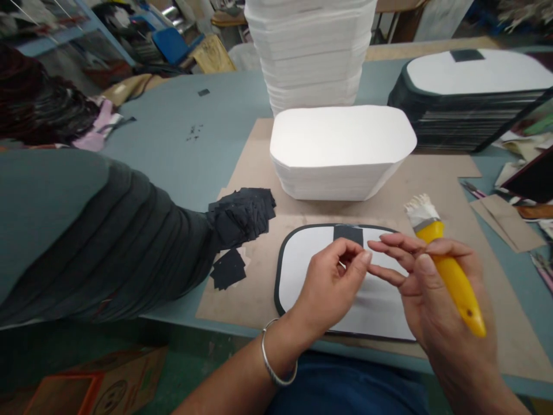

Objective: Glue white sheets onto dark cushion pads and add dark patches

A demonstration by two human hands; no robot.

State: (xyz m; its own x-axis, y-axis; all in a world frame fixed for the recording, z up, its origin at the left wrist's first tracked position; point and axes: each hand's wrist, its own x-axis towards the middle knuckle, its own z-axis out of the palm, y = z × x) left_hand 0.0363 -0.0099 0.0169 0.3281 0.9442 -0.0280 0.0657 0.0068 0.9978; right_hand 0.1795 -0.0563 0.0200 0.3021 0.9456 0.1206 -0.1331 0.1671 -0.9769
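Observation:
My right hand grips a glue brush with a yellow handle and pale, clotted bristles pointing up and away. Some of its fingers stretch out towards my left hand. That left hand is pinched, thumb against fingers, its tips close to the right fingertips; whatever may be between them is too small to tell. Below both hands lies a white rounded panel with a dark edge band. A small dark patch sits at its far edge. My hands cover part of the panel.
A pile of dark square patches and a smaller one lie left on the brown board. Behind rise stacks of white panels. Dark-edged panels are stacked back right. Dark fabric pieces fill the left.

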